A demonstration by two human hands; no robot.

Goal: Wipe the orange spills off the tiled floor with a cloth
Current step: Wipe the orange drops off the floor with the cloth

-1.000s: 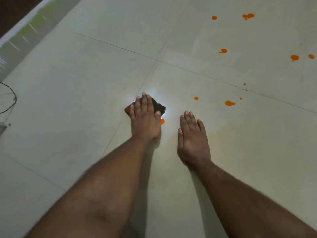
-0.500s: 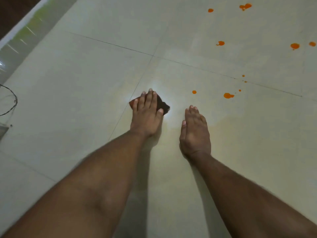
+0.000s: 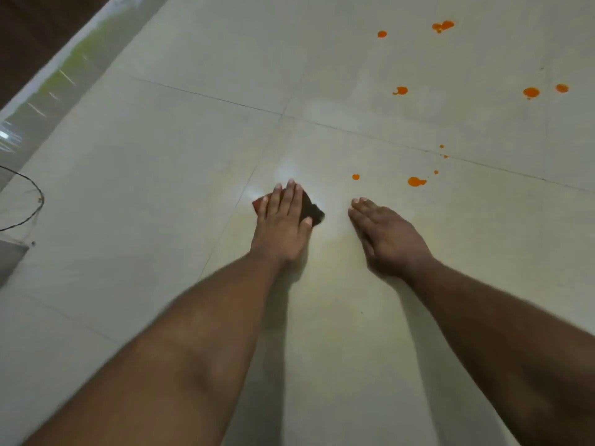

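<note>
Your left hand [image 3: 283, 223] lies flat on the cloth [image 3: 310, 210], fingers straight and together, pressing it against the floor [image 3: 161, 175]. The cloth is small and dark, bunched, with a reddish corner showing beside your little finger. Your right hand [image 3: 386, 236] rests flat on the tile just beside it, fingers straight, holding nothing. The floor is smooth, pale, glossy tile with thin dark grout lines and a bright glare patch just beyond the cloth. Orange spills sit ahead to the right as round, wet-looking blobs: a small dot [image 3: 355, 177] and a larger drop [image 3: 416, 181] nearest, more [image 3: 531, 92] farther off. A thin black cable [image 3: 35, 191] curves at the left edge.
</note>
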